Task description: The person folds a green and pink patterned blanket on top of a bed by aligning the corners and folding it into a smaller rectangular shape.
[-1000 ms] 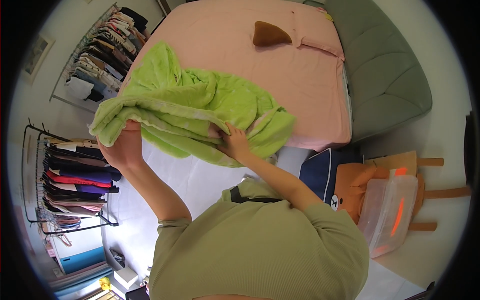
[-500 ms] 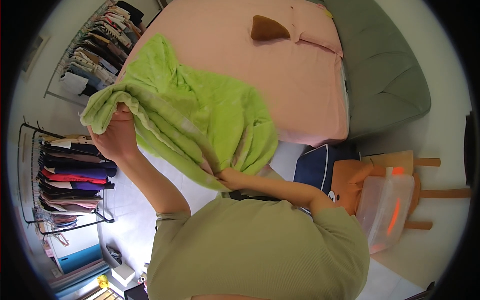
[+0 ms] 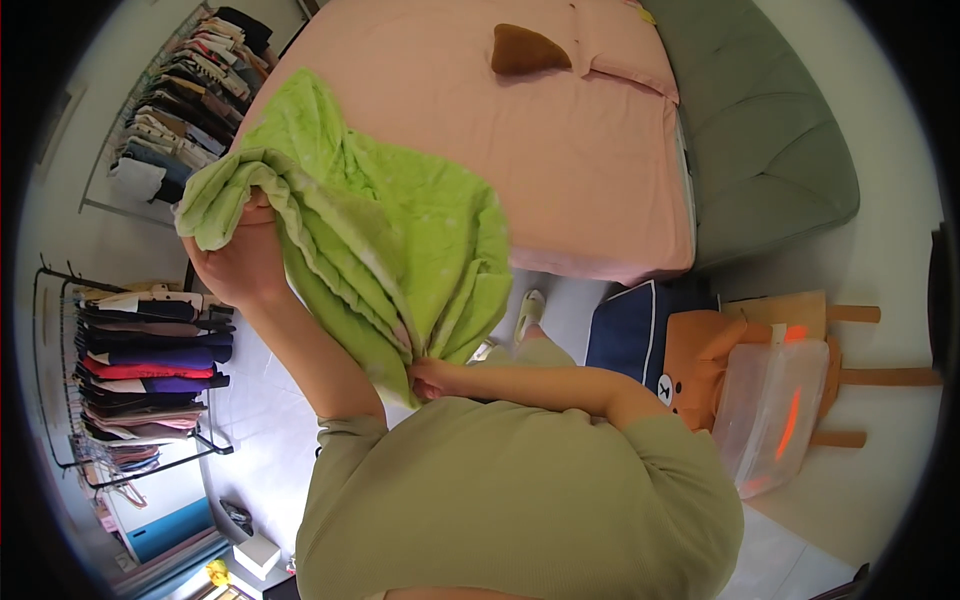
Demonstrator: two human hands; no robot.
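From where I stand, the green blanket [image 3: 435, 215] hangs between the person and the bed [image 3: 420, 85], its far part lying over the pink sheet's near edge, or just in front of it; I can't tell how much of its weight the mattress takes. The hands are well apart, both closed on the cloth. The left hand [image 3: 243, 255] reaches forward and out to the side, fingers tucked up beneath a thick, folded-over edge and partly hidden by it, likely because a bulky layer needs support from below. The right hand [image 3: 432, 378] is drawn in close to the shirt [image 3: 520, 480], gripping the edge where the folds gather to a point. Holding one place far out and the other near the body seems to keep that edge stretched in a line, so the pleats run from hand to hand instead of sagging to the floor [image 3: 275, 400].

The brown cushion [image 3: 528, 50] and the pink pillow [image 3: 628, 60] sit up by the grey-green headboard [image 3: 765, 140], clear of the blanket. Off to the right, a clear plastic bin [image 3: 768, 410] leans against an orange-brown bear plush [image 3: 690, 350], which probably props it up
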